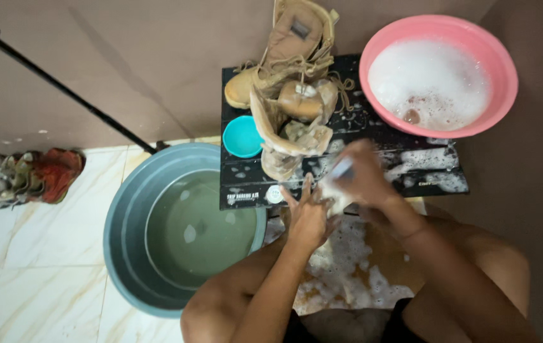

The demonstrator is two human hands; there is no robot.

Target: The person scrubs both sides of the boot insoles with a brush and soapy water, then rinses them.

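Pink basin (503, 70) at the far right corner of the black table (405, 168): full of white suds, with a small brown thing showing through the foam near the front. Big grey tub (122, 216) on the floor to my left holds murky greenish water with a few foam flecks. Small teal cup (241, 136) sits on the table's left edge, just beside the boots; I can't see into it well.

My left hand (308, 215): fingers straight and spread, palm flat, tips pointing away from me toward the boots. It presses against the soapy lump between my hands. My right hand (362, 174): fingers curled around a sudsy white-and-blue thing (341, 170), probably a brush or sponge; motion blur, so I can't be sure. It's closed on it, touching my left palm.

Tan boots (294, 95): two, wet and foamy, in the middle-left of the table. The near one stands with its shaft open toward me. The far one lies with its long axis running away from me, toe to the left, shaft toward the wall.

Foam puddle on the floor (49, 254) between my knees.
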